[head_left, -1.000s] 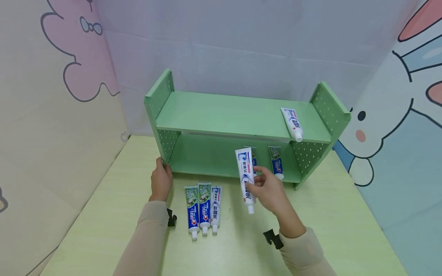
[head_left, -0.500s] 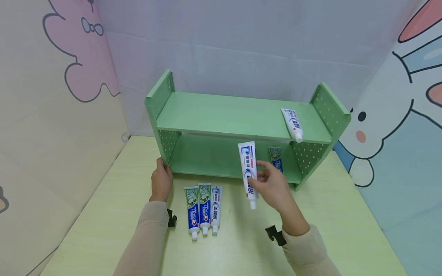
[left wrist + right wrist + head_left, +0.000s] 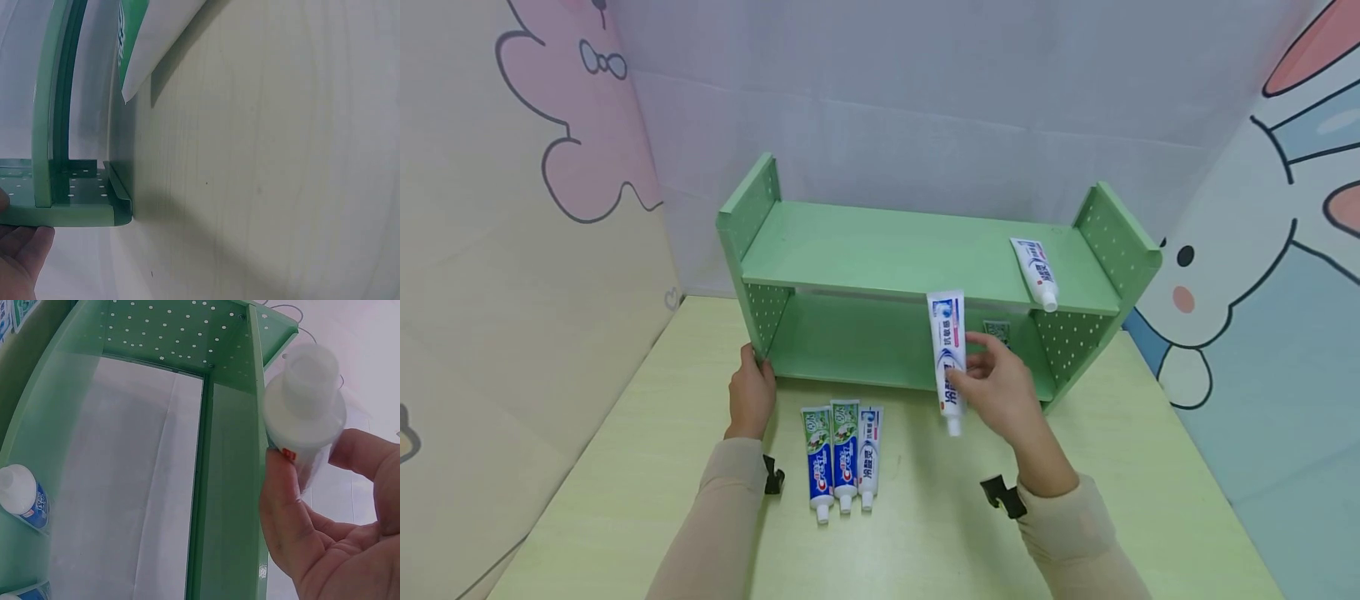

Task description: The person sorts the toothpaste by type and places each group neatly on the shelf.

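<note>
My right hand (image 3: 1003, 396) pinches a white and blue toothpaste tube (image 3: 949, 346), cap down, in front of the green two-tier shelf (image 3: 865, 246). In the right wrist view the tube's white cap (image 3: 309, 381) points at the camera, between thumb and fingers. My left hand (image 3: 752, 396) holds the shelf's left side panel low down; the left wrist view has fingers (image 3: 34, 250) wrapped at its edge. Another white toothpaste tube (image 3: 1036, 273) lies on the upper tier's right end. A green and blue tube (image 3: 997, 332) on the lower tier is mostly hidden behind my right hand.
On the table (image 3: 625, 467) in front of the shelf lie two green and blue Crest tubes (image 3: 818, 467) and one white tube (image 3: 868, 458), side by side. A second lower-tier tube (image 3: 37, 592) shows in the right wrist view. Fabric walls stand behind and beside.
My right hand has raised the white tube and shifted it slightly right, up to the upper tier's front edge in the head view. The left hand stays on the side panel.
</note>
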The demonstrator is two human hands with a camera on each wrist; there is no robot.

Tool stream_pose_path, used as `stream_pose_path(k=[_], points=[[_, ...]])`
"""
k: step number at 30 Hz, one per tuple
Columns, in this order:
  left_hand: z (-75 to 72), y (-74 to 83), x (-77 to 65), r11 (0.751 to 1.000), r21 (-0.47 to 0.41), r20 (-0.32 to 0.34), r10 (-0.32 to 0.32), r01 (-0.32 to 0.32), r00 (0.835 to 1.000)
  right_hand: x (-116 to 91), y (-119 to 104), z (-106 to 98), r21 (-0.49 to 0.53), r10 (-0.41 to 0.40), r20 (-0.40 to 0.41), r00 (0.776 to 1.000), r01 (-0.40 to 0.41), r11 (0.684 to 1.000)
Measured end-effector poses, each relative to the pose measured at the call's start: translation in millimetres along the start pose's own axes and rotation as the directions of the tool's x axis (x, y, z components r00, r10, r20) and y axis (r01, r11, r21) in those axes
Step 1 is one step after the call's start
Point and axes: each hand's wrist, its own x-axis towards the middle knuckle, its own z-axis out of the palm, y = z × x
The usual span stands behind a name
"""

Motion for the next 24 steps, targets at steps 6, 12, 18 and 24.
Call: stream_pose_path(k=[6, 12, 18, 24], points=[[1.2, -1.3, 0.5, 1.000, 0.004, -0.002, -0.001, 0.001, 1.000, 3.2, -2.3, -3.3, 0.000, 0.010, -0.007, 1.000, -0.010, 1.000], [1.5, -1.6, 0.5, 1.000, 0.009, -0.003, -0.002, 0.002, 1.000, 7.8, -4.1, -6.3, 0.004, 0.008, -0.015, 1.000, -0.008, 1.000], [0.9, -1.8, 0.5, 1.000, 0.008, 0.001, 0.002, -0.002, 1.000, 13.3, -6.2, -10.6, 0.008, 0.005, -0.024, 1.000, -0.004, 1.000], [0.8, -1.0, 0.4, 1.000, 0.008, 0.014, -0.010, 0.010, 1.000, 19.2, -7.4, -13.5, 0.000, 0.002, -0.030, 1.000, -0.002, 1.000]])
